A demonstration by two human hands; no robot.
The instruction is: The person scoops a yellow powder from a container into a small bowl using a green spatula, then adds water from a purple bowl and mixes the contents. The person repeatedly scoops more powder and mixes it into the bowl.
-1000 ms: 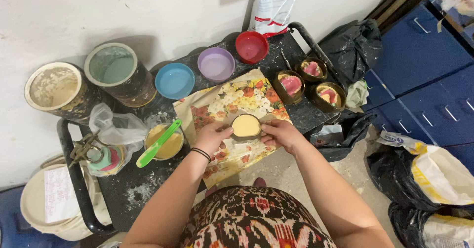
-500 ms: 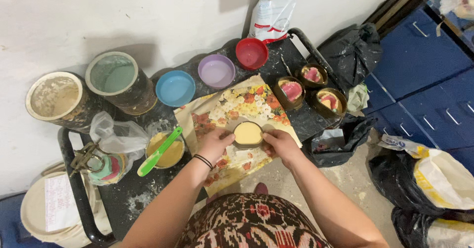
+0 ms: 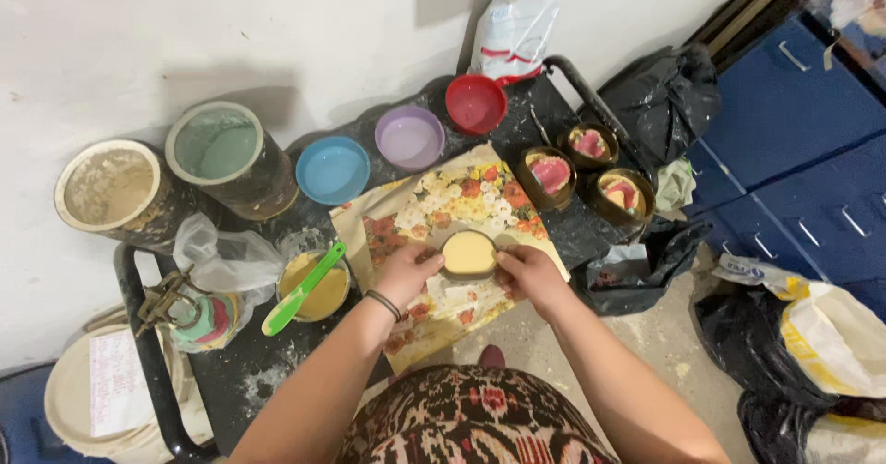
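Both of my hands hold a small round dark mould (image 3: 468,253) filled with pale yellow paste, resting on a floral-printed sheet (image 3: 434,207). My left hand (image 3: 409,273) grips its left side and my right hand (image 3: 526,271) its right side. A black band sits on my left wrist. To the left stands a bowl of yellow paste (image 3: 318,290) with a green spatula (image 3: 301,289) lying in it.
Three dark moulds with pink and yellow contents (image 3: 551,176) sit to the right. Blue (image 3: 332,169), purple (image 3: 409,138) and red (image 3: 475,104) bowls line the back. Two large cans (image 3: 221,145) stand at left. Black bags (image 3: 660,90) and blue drawers (image 3: 812,132) are at right.
The view has shifted slightly, so everything sits a bit lower in frame. My hands keep the same hold on the mould on the floral sheet.
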